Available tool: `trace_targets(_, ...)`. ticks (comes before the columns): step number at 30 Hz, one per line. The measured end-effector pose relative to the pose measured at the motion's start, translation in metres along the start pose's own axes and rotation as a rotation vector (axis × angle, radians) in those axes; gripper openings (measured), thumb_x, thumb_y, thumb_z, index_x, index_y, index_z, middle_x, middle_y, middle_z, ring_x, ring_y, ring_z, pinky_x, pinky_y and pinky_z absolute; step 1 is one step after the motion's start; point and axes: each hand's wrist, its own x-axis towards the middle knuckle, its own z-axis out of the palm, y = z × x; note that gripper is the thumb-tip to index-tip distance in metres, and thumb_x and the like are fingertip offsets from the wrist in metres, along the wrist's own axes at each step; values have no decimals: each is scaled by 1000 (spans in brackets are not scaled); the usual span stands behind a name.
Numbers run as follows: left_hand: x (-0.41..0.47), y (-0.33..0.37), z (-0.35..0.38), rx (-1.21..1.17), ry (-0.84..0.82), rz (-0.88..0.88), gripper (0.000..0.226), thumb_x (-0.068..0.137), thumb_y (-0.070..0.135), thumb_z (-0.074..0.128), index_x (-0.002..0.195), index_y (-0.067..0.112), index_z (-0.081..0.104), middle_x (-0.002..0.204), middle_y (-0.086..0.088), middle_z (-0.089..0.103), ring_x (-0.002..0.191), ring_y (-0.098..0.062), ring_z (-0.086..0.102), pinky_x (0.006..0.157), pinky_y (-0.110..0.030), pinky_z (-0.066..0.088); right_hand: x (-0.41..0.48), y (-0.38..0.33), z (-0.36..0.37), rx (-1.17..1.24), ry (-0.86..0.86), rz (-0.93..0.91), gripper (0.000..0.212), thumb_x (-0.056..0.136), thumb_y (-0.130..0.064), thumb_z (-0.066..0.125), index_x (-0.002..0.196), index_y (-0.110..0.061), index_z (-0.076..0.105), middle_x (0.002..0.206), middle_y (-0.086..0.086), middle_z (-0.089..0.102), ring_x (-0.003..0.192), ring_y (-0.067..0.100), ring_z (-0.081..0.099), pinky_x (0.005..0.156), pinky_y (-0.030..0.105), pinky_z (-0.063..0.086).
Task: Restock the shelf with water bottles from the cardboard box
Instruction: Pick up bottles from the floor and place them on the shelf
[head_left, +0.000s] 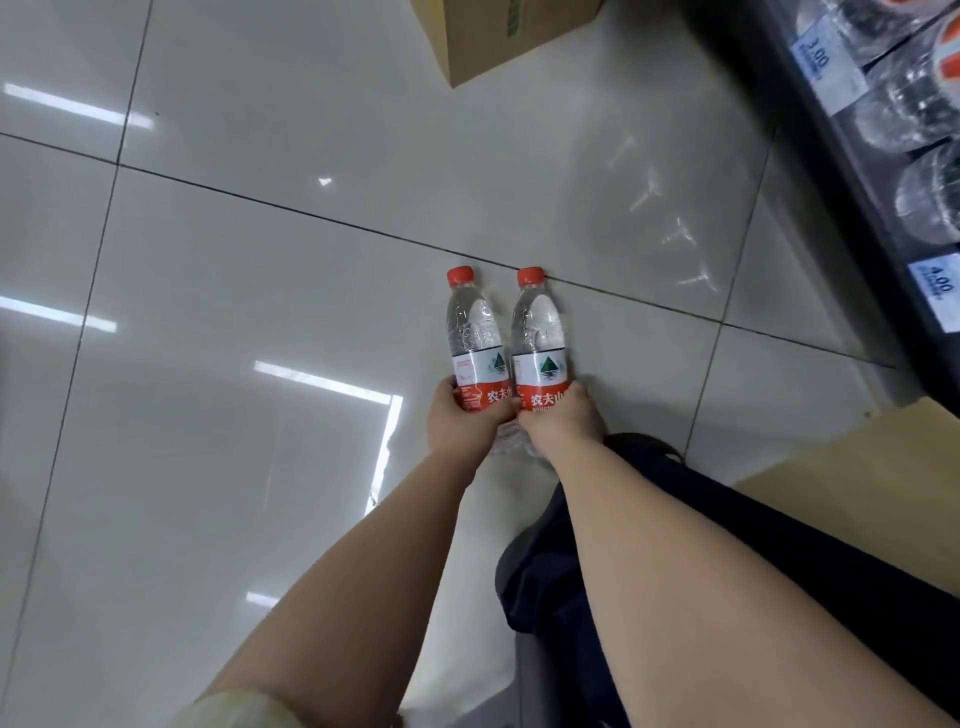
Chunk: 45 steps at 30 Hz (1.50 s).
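The left hand (457, 421) is closed around the lower part of a clear plastic water bottle with a red cap and a red-and-white label (471, 340). The right hand (558, 418) is wrapped the same way around a second matching red-capped water bottle (537, 340). The two bottles are held side by side, touching or nearly so, caps pointing away from the person, over the floor in the middle of the view. Their bases are hidden behind the hands, and some crinkled clear plastic shows between the wrists, too blurred to identify.

Below them lies a glossy pale-grey tiled floor (234, 249) with dark grout lines and bright reflections of ceiling lights. At the far edge stands a brown cardboard box (493, 47), cut off by the top of the frame. A second tan cardboard surface (857, 467) lies near on the right, partly covered by the person's dark trouser leg (623, 519). Along the far right runs a dark store shelf (831, 171) holding shrink-wrapped packs of clear bottles, blurred and cropped so their number cannot be counted. Two blue-and-white price tags (935, 291) are fixed to its edge.
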Motion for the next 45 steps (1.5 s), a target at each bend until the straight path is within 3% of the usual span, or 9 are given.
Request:
trace_targets(5,-3,12,-11,-82,-109,-73,52,71,10,78,118,12,56,102,-7,70,90,-22,70,76,-36,59,8,-2,-7,200,-156,74,77,22,-51,72,92,-22,60,87,-1,71,76,24,70,78,40,59)
trace_targets(10,-26,44,-26,-168,-253,-101,39,81,13,67,118,9,58,104,-16,71,92,-35,70,80,-52,58,-17,-20,-49,407,-269,3,66,44,-31,83,105,-19,61,92,4,71,80,25,71,79,43,60)
trace_targets(15,-69,103,-33,-216,-360,40,56,66,22,64,120,10,56,108,-17,70,93,-35,70,80,-51,57,-67,-28,-124,396,-246,-138,53,47,-26,81,98,-19,65,91,8,72,79,27,71,79,45,60)
trace_targets(18,-106,143,-29,-224,-438,140,54,66,17,62,120,10,57,110,-20,69,89,-35,69,78,-50,56,-112,-22,-176,502,-166,-212,34,66,-14,78,96,-13,64,90,12,71,70,25,69,64,33,59)
trace_targets(20,-135,166,-25,-222,-510,217,47,71,12,62,117,11,58,107,-19,70,88,-33,69,77,-48,56,-141,-10,-206,580,-94,-255,44,70,-11,78,109,-11,58,93,12,70,70,24,69,59,30,56)
trace_targets(26,-238,224,-9,-142,-690,394,64,65,17,65,128,16,52,109,-18,67,85,-31,67,70,-42,57,-230,36,-282,747,137,-399,70,57,-24,84,119,-14,54,104,6,67,91,22,65,72,35,54)
trace_targets(36,-442,263,33,-33,-924,673,37,84,24,73,117,12,60,98,-16,73,73,-25,72,61,-37,60,-358,162,-361,965,487,-554,81,42,-38,86,114,-19,56,101,4,70,88,24,71,81,47,59)
trace_targets(42,-542,242,69,104,-985,881,32,83,23,74,112,12,64,93,-9,73,72,-19,70,56,-27,54,-434,258,-387,1046,669,-577,39,72,-20,82,100,-23,55,99,1,68,87,17,66,67,30,51)
trace_targets(45,-588,230,90,133,-1073,911,45,78,26,78,117,10,63,101,-14,73,84,-27,72,67,-37,58,-464,304,-403,1060,778,-576,47,72,-21,82,111,-19,56,103,3,68,92,19,65,72,31,50)
